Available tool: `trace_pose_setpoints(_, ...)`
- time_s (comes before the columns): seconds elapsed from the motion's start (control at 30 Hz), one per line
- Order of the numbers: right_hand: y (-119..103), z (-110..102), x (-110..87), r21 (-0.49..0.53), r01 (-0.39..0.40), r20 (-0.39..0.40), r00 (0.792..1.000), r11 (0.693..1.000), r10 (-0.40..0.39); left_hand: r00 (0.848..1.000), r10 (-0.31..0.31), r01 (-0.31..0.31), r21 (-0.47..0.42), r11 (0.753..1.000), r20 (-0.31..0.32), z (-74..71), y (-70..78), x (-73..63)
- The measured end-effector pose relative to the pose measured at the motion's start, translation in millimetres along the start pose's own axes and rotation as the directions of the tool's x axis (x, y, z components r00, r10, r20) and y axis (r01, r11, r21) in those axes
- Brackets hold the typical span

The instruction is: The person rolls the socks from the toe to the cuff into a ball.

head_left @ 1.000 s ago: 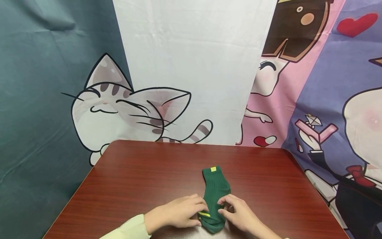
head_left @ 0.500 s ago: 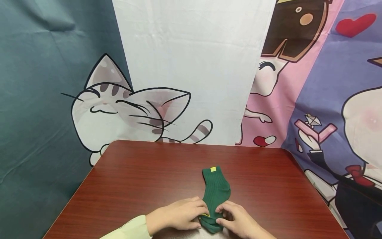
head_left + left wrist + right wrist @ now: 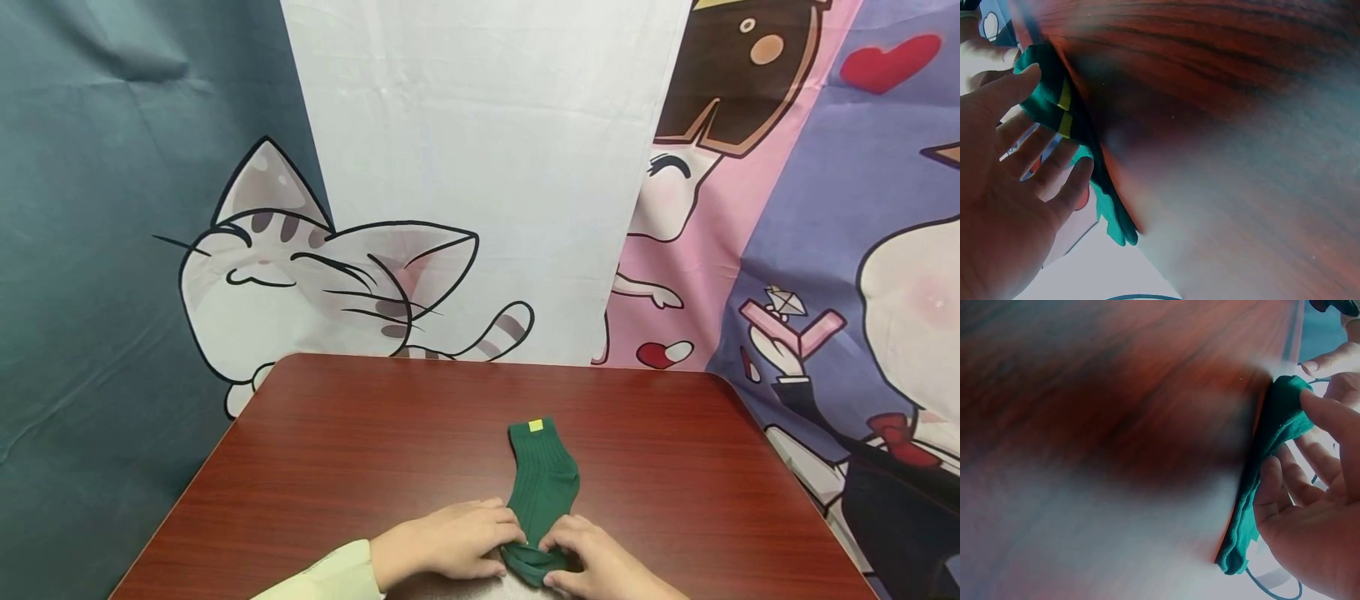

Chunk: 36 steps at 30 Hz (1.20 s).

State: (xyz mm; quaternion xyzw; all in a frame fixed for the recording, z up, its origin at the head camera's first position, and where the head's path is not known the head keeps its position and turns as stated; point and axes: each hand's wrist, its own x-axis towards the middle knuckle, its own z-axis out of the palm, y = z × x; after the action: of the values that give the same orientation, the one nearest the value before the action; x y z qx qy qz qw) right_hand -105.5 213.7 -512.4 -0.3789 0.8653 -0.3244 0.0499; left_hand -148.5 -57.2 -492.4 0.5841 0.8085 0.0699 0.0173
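Note:
A green ribbed sock (image 3: 543, 483) lies lengthwise on the table, a small yellow tag at its far cuff. Its near end is folded over into a bunched roll. The left hand (image 3: 468, 540) holds this folded end from the left, fingers over the fold and thumb low at the near edge. From the right, the right hand (image 3: 592, 557) pinches the same end between fingers and thumb. In the left wrist view, two yellow stripes show on the sock (image 3: 1054, 94) beside the left thumb. The right wrist view shows the right thumb against the rolled sock (image 3: 1285, 406).
The reddish-brown wooden table (image 3: 360, 433) has rounded far corners. Behind it hangs a cloth backdrop (image 3: 480, 150) printed with a cartoon cat and cartoon figures. A pale green sleeve (image 3: 330, 575) covers the left forearm.
The sock's near end has been folded further over, covering the yellow stripe seen earlier from above. The right hand has moved slightly down and left, closing onto the fold; the left has shifted slightly.

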Motion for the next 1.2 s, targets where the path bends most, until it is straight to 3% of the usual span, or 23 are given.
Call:
trace_pose_setpoints(0.13,1.7,2.9,-1.4,-0.065,0.058,-0.006,0.998,0.996,-0.058,1.000,0.006,-0.006,-0.002,1.000,0.015,-0.3,0.9,0.8)
trace_pose_setpoints(0.33,-0.5,4.7,0.0,-0.112,0.064,-0.004,0.998,0.992,-0.065,0.999,-0.007,0.009,-0.035,0.999,0.045,-0.7,2.1,3.1)
trace_pose_setpoints(0.6,-6.1,5.8,2.9,-0.097,-0.053,0.018,0.998,0.994,0.055,0.996,-0.070,0.068,0.046,0.997,0.057,2.5,10.7,12.8)
trace_pose_setpoints(0.83,-3.9,7.2,2.2,-0.096,-0.010,-0.029,1.000,0.995,0.007,0.989,-0.133,0.128,0.078,0.989,0.064,2.8,15.9,18.2)
trace_pose_setpoints(1.1,-5.7,5.7,2.5,-0.089,-0.038,-0.061,0.998,0.995,0.033,0.983,-0.173,0.173,0.009,0.985,0.058,1.2,15.6,18.5)
trace_pose_setpoints(1.2,-8.1,4.6,3.5,-0.086,-0.089,-0.044,0.995,0.992,0.086,0.980,-0.190,0.192,-0.029,0.981,0.055,3.7,13.8,19.1)
